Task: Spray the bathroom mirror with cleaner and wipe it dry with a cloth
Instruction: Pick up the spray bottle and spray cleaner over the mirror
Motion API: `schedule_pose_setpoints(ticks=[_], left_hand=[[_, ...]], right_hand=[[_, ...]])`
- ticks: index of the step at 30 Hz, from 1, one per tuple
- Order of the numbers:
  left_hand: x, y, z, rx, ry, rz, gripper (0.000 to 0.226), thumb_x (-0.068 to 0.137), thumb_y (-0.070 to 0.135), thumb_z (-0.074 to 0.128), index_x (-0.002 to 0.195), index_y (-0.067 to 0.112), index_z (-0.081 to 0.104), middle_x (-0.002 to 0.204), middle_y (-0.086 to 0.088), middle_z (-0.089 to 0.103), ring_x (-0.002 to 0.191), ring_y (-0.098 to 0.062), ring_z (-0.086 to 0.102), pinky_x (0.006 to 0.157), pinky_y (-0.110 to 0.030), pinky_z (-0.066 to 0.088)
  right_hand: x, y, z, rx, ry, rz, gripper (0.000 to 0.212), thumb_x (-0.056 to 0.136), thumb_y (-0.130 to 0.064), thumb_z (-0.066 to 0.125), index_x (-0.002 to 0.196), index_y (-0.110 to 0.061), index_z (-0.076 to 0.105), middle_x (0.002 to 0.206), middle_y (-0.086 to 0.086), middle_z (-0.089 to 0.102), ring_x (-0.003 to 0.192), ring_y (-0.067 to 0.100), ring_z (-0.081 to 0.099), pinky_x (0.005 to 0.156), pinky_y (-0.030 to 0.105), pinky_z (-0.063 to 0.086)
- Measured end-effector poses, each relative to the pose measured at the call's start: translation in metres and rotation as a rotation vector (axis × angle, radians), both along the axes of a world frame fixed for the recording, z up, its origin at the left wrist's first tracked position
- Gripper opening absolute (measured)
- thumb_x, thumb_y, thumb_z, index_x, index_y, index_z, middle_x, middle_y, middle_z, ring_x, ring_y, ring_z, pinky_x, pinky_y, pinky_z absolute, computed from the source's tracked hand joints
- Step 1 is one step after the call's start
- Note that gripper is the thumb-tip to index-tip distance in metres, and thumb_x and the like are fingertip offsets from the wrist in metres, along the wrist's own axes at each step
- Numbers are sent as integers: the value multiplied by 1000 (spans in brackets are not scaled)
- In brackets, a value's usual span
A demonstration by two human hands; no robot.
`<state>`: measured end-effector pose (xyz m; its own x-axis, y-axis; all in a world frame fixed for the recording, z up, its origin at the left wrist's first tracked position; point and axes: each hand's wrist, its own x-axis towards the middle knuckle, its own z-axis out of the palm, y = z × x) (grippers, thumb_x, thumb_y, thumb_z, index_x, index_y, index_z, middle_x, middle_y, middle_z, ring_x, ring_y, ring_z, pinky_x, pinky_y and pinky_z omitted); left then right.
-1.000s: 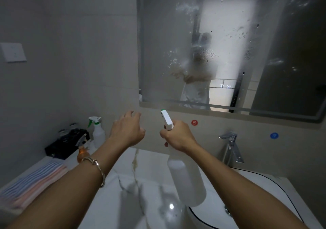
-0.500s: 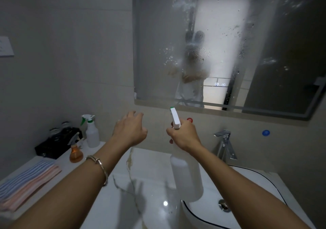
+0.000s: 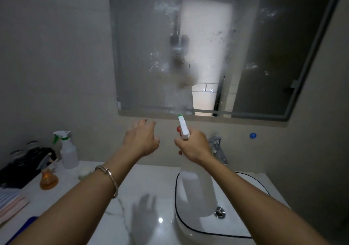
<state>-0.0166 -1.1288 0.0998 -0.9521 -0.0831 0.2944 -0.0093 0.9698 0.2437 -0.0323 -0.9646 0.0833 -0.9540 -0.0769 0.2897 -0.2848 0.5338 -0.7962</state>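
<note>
White mist lies thicker over the lower middle of the mirror [image 3: 207, 46] than it did a second ago, so the spraying is taking. My right hand [image 3: 194, 144] grips the neck of the spray bottle [image 3: 196, 191] (the trigger finger itself is hidden from me). The green-tipped nozzle has come up to just under the mirror's bottom edge. My left hand [image 3: 141, 140] has opened out, fingers spread and holding nothing, and it hovers beside the bottle above the counter [image 3: 151, 176]. The right side of the glass looks barely wetted, so I judge more sprays are due there before wiping. The folded striped cloth [image 3: 11, 201] lies at the counter's left edge, untouched.
</note>
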Motion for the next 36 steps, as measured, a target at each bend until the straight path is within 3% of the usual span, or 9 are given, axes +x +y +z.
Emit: schedule_pose_setpoints(ticks=[7, 10, 15, 18, 23, 26, 29, 31, 36], left_hand=[[-2, 35, 16, -21, 40, -29, 59, 88, 31, 49, 143, 18, 31, 151, -10, 24, 133, -31, 33, 104, -43, 33], [-3, 54, 21, -26, 61, -39, 58, 89, 31, 49, 143, 18, 31, 150, -11, 25, 132, -30, 33, 104, -43, 34], [-1, 83, 19, -61, 40, -32, 60, 90, 32, 48, 145, 20, 28, 151, -9, 23, 133, -28, 31, 104, -44, 34], [0, 97, 19, -85, 27, -29, 59, 90, 33, 48, 144, 20, 29, 152, -9, 23, 133, -28, 32, 103, -44, 35], [-4, 128, 25, -112, 31, -37, 55, 90, 34, 48, 141, 18, 34, 149, -10, 26, 131, -30, 33, 101, -42, 37], [-7, 153, 25, -126, 31, -64, 52, 90, 34, 48, 138, 17, 37, 147, -10, 28, 131, -30, 34, 100, -41, 37], [-11, 175, 24, -146, 32, -100, 52, 90, 32, 48, 138, 15, 37, 146, -11, 28, 130, -31, 34, 100, -41, 37], [-13, 189, 23, -155, 33, -122, 52, 89, 31, 47, 137, 15, 37, 146, -11, 29, 129, -31, 35, 100, -41, 38], [-22, 220, 19, -173, 24, -168, 52, 90, 32, 48, 138, 16, 36, 145, -11, 30, 128, -30, 36, 99, -43, 38]], right_hand=[[0, 38, 14, 0, 52, 3, 14, 79, -20, 60, 88, -11, 57, 70, 2, 64, 61, 15, 68, 70, 47, 57], [-1, 53, 15, 33, 41, 13, 9, 79, -20, 62, 78, -12, 57, 67, 2, 63, 57, 15, 68, 67, 47, 57], [0, 82, 8, 108, 35, -15, 13, 72, -27, 61, 67, -28, 50, 72, 0, 63, 68, 25, 67, 66, 47, 57], [-6, 107, 7, 75, 26, -41, 11, 73, -27, 62, 75, -22, 52, 75, 2, 64, 70, 25, 67, 69, 48, 57], [-14, 149, 7, -36, 4, -41, 13, 75, -19, 59, 82, -9, 55, 73, 6, 65, 58, 16, 68, 67, 47, 58], [-15, 169, 5, 10, 12, -49, 10, 76, -19, 60, 77, -9, 56, 66, 2, 62, 49, 8, 60, 58, 35, 56], [-16, 188, 9, 18, 42, -75, 10, 78, -17, 60, 76, -8, 57, 62, -2, 59, 45, 4, 55, 56, 33, 52], [-18, 200, 12, 4, 55, -81, 9, 80, -15, 60, 78, -8, 56, 64, 0, 59, 50, 7, 58, 59, 35, 54], [-20, 230, 13, -37, 59, -98, 8, 80, -15, 59, 78, -11, 52, 74, 9, 59, 75, 33, 67, 67, 45, 55]])
